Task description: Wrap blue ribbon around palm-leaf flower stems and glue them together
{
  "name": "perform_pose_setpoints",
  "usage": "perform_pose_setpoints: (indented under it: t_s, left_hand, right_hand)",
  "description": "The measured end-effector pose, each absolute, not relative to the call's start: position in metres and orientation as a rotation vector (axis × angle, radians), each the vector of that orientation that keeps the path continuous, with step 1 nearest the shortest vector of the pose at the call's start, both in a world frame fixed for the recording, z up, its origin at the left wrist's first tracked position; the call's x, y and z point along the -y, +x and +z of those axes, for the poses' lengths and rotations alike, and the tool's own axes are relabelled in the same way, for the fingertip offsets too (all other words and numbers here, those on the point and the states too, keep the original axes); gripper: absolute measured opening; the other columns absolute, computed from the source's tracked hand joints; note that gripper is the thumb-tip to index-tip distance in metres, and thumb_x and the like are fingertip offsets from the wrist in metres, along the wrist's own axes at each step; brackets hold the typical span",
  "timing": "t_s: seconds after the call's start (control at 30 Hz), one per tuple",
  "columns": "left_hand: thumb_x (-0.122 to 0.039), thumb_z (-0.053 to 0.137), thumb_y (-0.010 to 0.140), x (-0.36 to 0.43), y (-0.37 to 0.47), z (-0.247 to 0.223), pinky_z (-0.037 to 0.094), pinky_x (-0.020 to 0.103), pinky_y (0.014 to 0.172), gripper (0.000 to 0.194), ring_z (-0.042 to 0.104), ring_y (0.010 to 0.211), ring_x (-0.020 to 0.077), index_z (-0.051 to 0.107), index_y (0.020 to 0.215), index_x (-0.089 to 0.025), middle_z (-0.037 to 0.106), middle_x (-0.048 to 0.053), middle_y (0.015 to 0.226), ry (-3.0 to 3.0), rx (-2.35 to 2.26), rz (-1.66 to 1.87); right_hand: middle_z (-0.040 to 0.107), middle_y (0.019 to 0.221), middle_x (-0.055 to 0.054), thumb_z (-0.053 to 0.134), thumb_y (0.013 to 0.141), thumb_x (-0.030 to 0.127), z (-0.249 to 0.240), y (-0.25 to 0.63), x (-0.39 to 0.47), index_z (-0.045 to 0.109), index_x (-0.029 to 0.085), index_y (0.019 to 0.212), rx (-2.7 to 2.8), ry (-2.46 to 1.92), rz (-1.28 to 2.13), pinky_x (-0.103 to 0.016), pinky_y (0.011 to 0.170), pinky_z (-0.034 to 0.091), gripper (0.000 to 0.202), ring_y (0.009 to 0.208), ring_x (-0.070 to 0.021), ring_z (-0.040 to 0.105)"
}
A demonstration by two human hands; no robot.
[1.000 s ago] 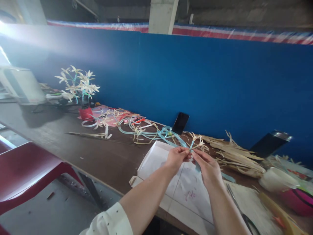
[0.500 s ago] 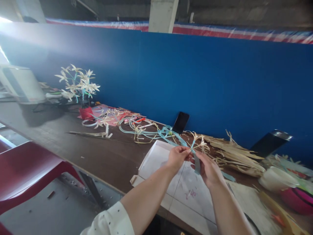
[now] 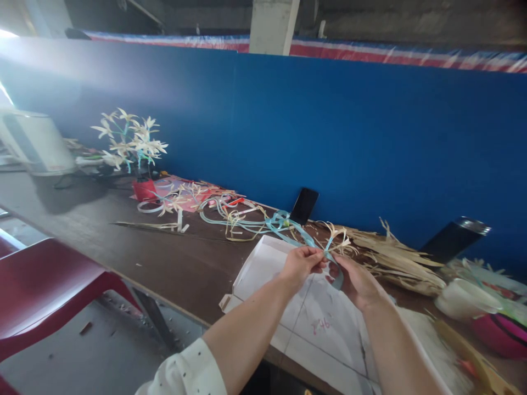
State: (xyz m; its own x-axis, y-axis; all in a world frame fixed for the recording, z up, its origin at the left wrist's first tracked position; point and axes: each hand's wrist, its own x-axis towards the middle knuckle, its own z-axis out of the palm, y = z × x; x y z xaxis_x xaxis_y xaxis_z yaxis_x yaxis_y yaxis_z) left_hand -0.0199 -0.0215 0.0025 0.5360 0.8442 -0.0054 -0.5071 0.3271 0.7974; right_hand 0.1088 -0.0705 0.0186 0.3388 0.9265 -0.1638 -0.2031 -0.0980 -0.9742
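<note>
Above the white box lid my two hands meet at a small spray of cream straw-like flowers. My left hand is closed, its thumb and fingertips pinching the stem just below the blossoms. Light blue ribbon wraps the stem, and a loop of it hangs between the hands. My right hand is closed around this ribbon close to the stem, its fingers partly hidden behind it. More blue ribbon runs from the hands back to a loose coil on the table.
The open white lid lies underneath. Behind it lean a phone and a dark tumbler near dried husks. Further left stands a red pot of similar flowers. A white cup is at right, a red chair at left.
My right hand has shifted slightly right and turned. The hanging ribbon between the hands has curled into a shorter loop, and the flowers have tilted a little right. My left hand keeps its pinch.
</note>
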Motion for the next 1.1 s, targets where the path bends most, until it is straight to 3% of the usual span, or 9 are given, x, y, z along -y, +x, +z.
perform_pose_setpoints:
  t_s: [0.13,0.3,0.6,0.73,0.83,1.1]
  left_hand:
    - [-0.041,0.077,0.055,0.021,-0.02,0.003,0.043,0.022,0.057,0.041,0.054,0.058,0.0075,0.061,0.075,-0.008,0.061,0.004,0.069,0.851,-0.469,0.937]
    - [-0.036,0.075,0.059,0.021,-0.021,0.003,0.045,0.021,0.058,0.034,0.055,0.06,0.0075,0.062,0.076,-0.009,0.062,0.004,0.07,0.866,-0.493,0.958]
    - [-0.017,0.062,0.073,0.021,-0.015,0.003,0.045,0.019,0.052,0.007,0.055,0.052,0.0072,0.061,0.074,-0.01,0.058,0.0,0.057,0.946,-0.609,1.042]
    - [-0.014,0.059,0.073,0.02,-0.011,0.0,0.047,0.02,0.051,0.004,0.056,0.052,0.0079,0.061,0.074,-0.01,0.057,-0.001,0.057,0.991,-0.635,1.103]
    - [-0.014,0.059,0.073,0.021,-0.01,-0.003,0.048,0.021,0.052,0.004,0.056,0.053,0.0083,0.061,0.074,-0.011,0.058,0.0,0.058,1.006,-0.631,1.133]
    - [-0.016,0.058,0.073,0.025,-0.01,-0.002,0.047,0.022,0.053,0.005,0.055,0.053,0.0087,0.06,0.073,-0.012,0.058,0.0,0.059,1.049,-0.657,1.183]
  right_hand:
    - [0.059,0.07,0.001,0.078,0.059,0.029,0.021,0.107,0.073,0.066,0.018,0.076,0.68,-1.254,1.151,-0.021,0.053,0.045,0.024,0.052,-0.0071,0.046]
    - [0.053,0.057,0.003,0.083,0.049,0.033,0.024,0.098,0.075,0.069,0.016,0.079,0.759,-1.339,0.971,-0.02,0.04,0.033,0.037,0.046,-0.0067,0.04]
    - [0.052,0.047,0.003,0.075,0.058,0.047,0.016,0.095,0.077,0.071,0.014,0.092,0.875,-1.582,0.593,-0.022,0.038,0.028,0.048,0.039,-0.0083,0.039]
    - [0.069,0.07,-0.005,0.07,0.064,0.048,0.021,0.088,0.083,0.074,0.017,0.089,1.053,-1.674,0.327,-0.029,0.056,0.045,0.04,0.062,-0.0198,0.06]
    - [0.071,0.083,-0.007,0.066,0.067,0.047,0.021,0.085,0.085,0.074,0.018,0.089,1.14,-1.695,0.204,-0.034,0.073,0.047,0.037,0.082,-0.0258,0.064]
    - [0.072,0.085,-0.006,0.064,0.071,0.047,0.019,0.081,0.085,0.074,0.019,0.09,1.161,-1.728,0.14,-0.033,0.074,0.046,0.035,0.084,-0.0257,0.064]
